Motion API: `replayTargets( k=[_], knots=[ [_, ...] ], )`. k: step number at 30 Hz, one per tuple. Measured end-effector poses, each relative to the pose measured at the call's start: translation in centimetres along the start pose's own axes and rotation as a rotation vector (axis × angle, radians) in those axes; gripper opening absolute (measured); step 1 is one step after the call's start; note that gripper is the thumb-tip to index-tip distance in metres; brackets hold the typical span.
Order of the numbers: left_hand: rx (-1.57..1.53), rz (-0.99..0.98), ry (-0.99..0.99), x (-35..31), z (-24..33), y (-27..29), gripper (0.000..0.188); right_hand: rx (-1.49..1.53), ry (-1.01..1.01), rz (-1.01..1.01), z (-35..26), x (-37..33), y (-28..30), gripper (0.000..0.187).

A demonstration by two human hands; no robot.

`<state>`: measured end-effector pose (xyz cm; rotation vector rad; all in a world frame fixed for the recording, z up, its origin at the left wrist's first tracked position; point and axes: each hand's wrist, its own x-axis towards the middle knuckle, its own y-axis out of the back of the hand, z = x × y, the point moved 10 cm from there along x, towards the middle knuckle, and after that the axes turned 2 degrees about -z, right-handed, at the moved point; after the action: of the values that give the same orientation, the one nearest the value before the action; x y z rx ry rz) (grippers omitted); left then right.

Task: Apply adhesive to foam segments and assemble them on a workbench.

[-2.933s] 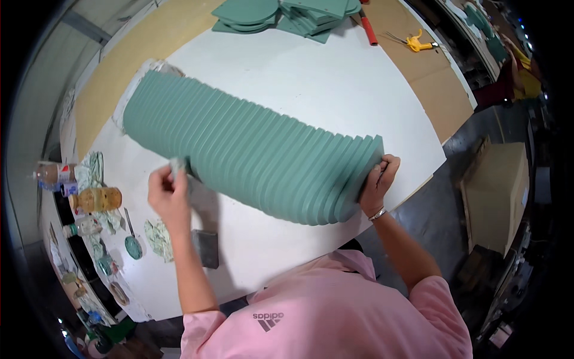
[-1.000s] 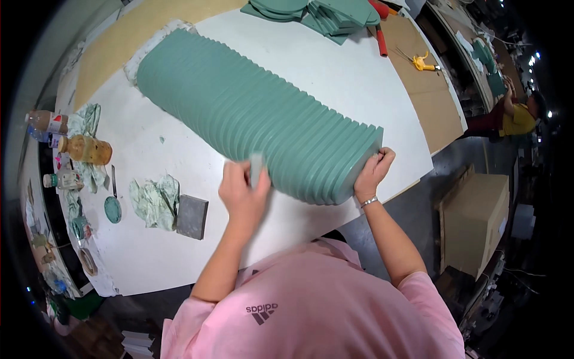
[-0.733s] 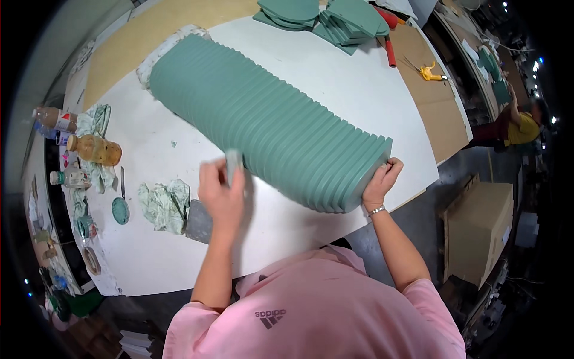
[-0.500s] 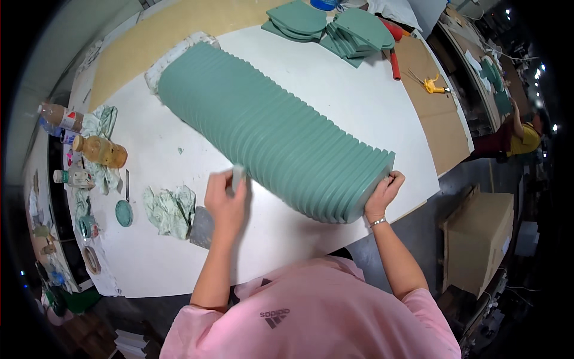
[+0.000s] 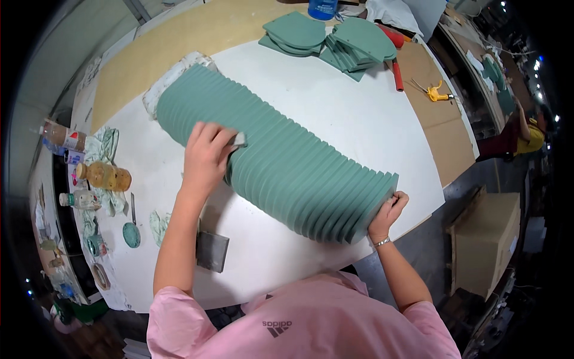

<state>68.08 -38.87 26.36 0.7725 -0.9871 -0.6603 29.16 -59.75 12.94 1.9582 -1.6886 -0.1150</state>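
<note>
Here the left hand (image 5: 206, 157) pinches a pale pad (image 5: 238, 140) on the green ribbed stack (image 5: 281, 161) (right hand (image 5: 388, 210) grips its end).

A brown cardboard box (image 5: 487, 242) stands on the floor, right of the table.
</note>
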Motion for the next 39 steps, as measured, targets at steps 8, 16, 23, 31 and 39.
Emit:
replayTargets(
  k=[8,16,23,31,39],
  knots=[
    [-0.086,-0.127,-0.143,10.9,0.2,-6.1,0.022,0.049,-0.047,-0.020,-0.9,-0.4,-0.9,0.016],
    [-0.054,-0.364,-0.083,4.9,-2.7,-0.2,0.026,0.075,-0.021,-0.020,0.0,0.1,0.0,0.013],
    [-0.131,-0.236,-0.144,9.2,-1.8,-4.1,0.021,0.057,0.023,-0.019,0.1,-0.1,-0.2,0.009],
    [-0.081,-0.274,-0.100,10.4,-3.0,-3.5,0.022,0.077,0.005,0.031,0.0,0.0,0.3,0.011],
    [-0.062,-0.124,-0.023,10.4,-3.2,-3.6,0.026,0.069,0.026,-0.059,0.3,-0.3,-0.7,0.011]
  ],
)
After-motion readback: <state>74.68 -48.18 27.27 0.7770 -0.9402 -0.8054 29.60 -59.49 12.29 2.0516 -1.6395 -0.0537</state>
